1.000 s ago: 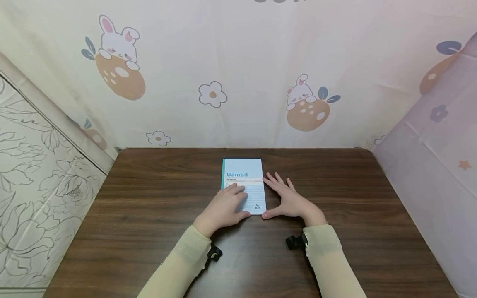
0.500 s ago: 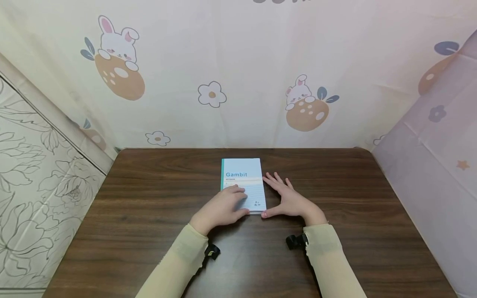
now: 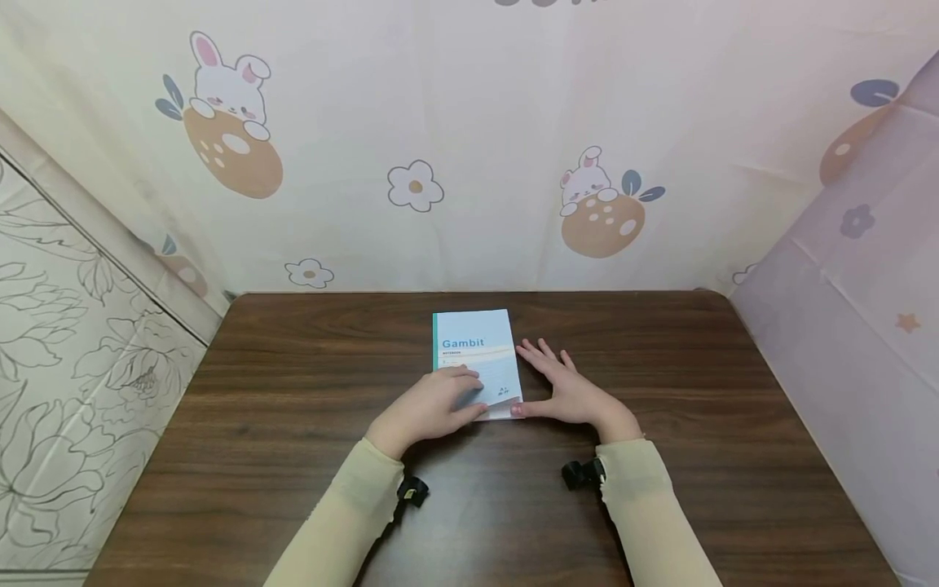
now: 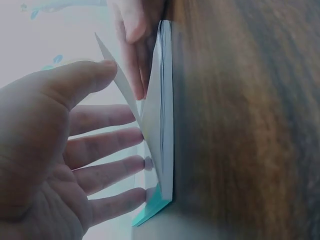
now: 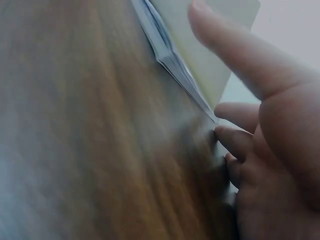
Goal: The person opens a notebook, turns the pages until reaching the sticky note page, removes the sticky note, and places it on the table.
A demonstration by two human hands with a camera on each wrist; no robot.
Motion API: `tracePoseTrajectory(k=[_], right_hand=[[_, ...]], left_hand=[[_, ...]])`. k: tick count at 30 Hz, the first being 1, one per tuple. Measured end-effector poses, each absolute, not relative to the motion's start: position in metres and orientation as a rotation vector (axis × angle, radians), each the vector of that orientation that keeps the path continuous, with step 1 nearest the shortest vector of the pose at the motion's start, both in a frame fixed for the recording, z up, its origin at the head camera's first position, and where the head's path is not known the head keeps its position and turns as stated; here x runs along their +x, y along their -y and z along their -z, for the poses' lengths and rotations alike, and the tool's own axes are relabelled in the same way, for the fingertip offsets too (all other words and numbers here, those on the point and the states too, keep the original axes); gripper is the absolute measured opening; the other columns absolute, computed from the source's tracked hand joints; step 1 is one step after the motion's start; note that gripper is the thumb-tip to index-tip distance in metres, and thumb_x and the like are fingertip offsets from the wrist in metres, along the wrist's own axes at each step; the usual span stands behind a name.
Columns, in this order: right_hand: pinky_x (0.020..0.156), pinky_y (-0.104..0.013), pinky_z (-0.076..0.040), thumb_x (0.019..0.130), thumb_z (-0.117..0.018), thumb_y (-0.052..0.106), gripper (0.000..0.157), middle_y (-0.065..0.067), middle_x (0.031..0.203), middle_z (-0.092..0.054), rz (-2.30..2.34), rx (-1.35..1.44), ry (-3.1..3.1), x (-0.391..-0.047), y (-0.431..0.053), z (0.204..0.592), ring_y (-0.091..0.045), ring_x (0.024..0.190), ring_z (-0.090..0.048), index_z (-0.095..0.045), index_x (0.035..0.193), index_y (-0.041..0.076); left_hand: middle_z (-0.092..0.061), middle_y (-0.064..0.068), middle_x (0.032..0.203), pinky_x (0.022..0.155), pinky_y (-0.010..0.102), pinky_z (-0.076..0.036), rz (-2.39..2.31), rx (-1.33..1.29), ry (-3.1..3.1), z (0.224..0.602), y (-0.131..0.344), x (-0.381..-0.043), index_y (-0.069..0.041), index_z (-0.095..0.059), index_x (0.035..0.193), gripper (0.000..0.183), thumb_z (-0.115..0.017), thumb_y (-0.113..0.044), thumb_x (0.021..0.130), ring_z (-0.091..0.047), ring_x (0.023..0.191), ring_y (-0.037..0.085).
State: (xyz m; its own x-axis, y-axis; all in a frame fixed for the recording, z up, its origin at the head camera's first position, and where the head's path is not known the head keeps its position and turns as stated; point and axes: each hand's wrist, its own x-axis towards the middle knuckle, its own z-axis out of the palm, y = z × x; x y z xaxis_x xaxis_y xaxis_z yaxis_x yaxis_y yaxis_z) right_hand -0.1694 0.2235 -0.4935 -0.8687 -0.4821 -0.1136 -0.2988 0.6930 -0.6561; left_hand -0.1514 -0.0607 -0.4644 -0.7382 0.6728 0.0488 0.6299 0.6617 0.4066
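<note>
A notebook [image 3: 477, 328] with a pale blue cover, "Gambit" lettering and a green spine lies on the table. Its lower right cover corner is raised, baring white pages. Across the lower left of the cover rests my left hand [image 3: 429, 405]; in the left wrist view, its thumb [image 4: 95, 77] and extended fingers touch the outer face of the lifted cover [image 4: 120, 82]. My right hand [image 3: 575, 397] lies spread along the right edge. Its thumb [image 5: 230, 40] is straight, in front of the cover's inner side in the right wrist view, and its fingertips meet the page edges [image 5: 187, 82].
The notebook lies toward the far side of a dark wooden table [image 3: 660, 359]. Behind it hangs a pale curtain [image 3: 499, 187] printed with rabbits and flowers, and a panel with line-drawn flowers [image 3: 88, 391] stands at the left. Each wrist carries a small black camera [image 3: 582, 474].
The cover's lower right corner has come up off the pages. My left hand has shifted slightly left, and my right thumb has moved in over the notebook's corner.
</note>
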Motion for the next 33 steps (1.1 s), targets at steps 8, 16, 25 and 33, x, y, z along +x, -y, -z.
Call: tracePoseTrajectory(k=[8,16,25,33], right_hand=[[0.12,-0.059,0.002,0.079,-0.069,0.073,0.104,-0.003,0.168,-0.017,0.931,-0.657,-2.636,-0.17,-0.222,0.492,-0.032,0.155,-0.003,-0.026,0.161,0.026],[0.119,-0.062,0.002,0.081,-0.075,0.063,0.1,-0.007,0.168,-0.016,0.882,-0.678,-2.656,-0.169,-0.219,0.493,-0.035,0.155,-0.002,-0.031,0.16,0.021],[0.12,-0.06,0.001,0.075,-0.081,0.062,0.105,-0.006,0.168,-0.016,0.842,-0.653,-2.662,-0.169,-0.217,0.489,-0.033,0.155,-0.001,-0.034,0.158,0.019],[0.116,-0.067,-0.016,0.072,-0.085,0.058,0.103,-0.008,0.167,-0.019,0.842,-0.625,-2.671,-0.171,-0.213,0.486,-0.033,0.155,-0.005,-0.041,0.155,0.015]], left_hand=[[-0.064,0.007,0.134,0.106,0.036,-0.046,-0.627,1.118,-2.742,0.463,0.063,-0.152,-0.008,-0.069,0.127,0.039,-0.06,-0.036,0.101,-0.06,0.125,0.019],[-0.065,0.005,0.133,0.105,0.035,-0.046,-0.646,1.136,-2.732,0.463,0.064,-0.153,-0.009,-0.069,0.128,0.039,-0.059,-0.036,0.101,-0.06,0.124,0.017],[-0.065,0.004,0.133,0.104,0.034,-0.047,-0.661,1.109,-2.723,0.462,0.065,-0.155,-0.011,-0.069,0.127,0.039,-0.058,-0.038,0.101,-0.061,0.123,0.015],[-0.069,0.001,0.126,0.101,0.032,-0.05,-0.703,1.127,-2.73,0.456,0.067,-0.155,-0.01,-0.069,0.126,0.038,-0.06,-0.037,0.101,-0.064,0.114,0.011]])
